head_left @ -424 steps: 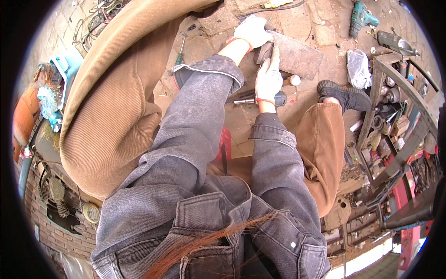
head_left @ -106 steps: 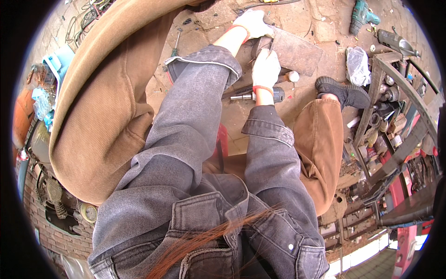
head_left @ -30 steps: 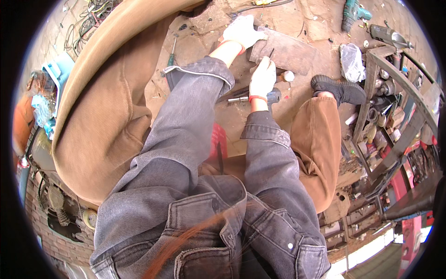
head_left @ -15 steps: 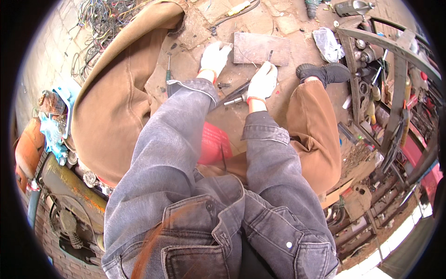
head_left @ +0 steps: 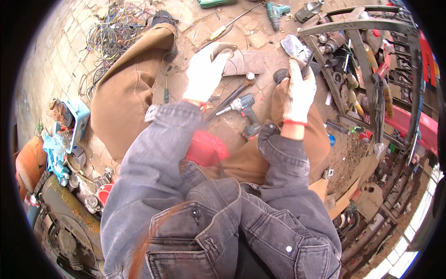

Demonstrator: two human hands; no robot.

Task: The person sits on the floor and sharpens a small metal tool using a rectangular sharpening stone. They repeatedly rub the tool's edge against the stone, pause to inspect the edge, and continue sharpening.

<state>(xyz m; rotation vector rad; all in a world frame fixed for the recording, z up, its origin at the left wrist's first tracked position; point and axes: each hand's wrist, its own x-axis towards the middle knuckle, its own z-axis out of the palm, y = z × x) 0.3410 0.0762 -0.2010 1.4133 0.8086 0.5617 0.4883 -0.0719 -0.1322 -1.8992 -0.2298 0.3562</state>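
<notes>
My left hand (head_left: 205,74), in a white glove with soiled fingertips, is closed above the left end of a greyish flat plate (head_left: 248,60); what it grips is unclear. My right hand (head_left: 299,93), also gloved, is raised at the right, fingers wrapped around a thin dark tool (head_left: 307,65). Between and below both hands a cordless power driver (head_left: 245,111) lies on the paving beside a long dark handled tool (head_left: 232,95) with a pale round end. A small green-handled screwdriver (head_left: 166,93) lies left of my left hand.
Tangled wires (head_left: 111,37) lie upper left, a green drill (head_left: 274,14) at the back, a metal frame (head_left: 357,23) crowded with tools at right. A blue bin (head_left: 74,121) and rusty tank (head_left: 74,218) sit left. A red object (head_left: 204,146) is between my brown-trousered legs.
Both hands have lifted off the plate and moved apart, my right one rightward with the thin tool. The view has shifted, showing more wires and the whole power driver.
</notes>
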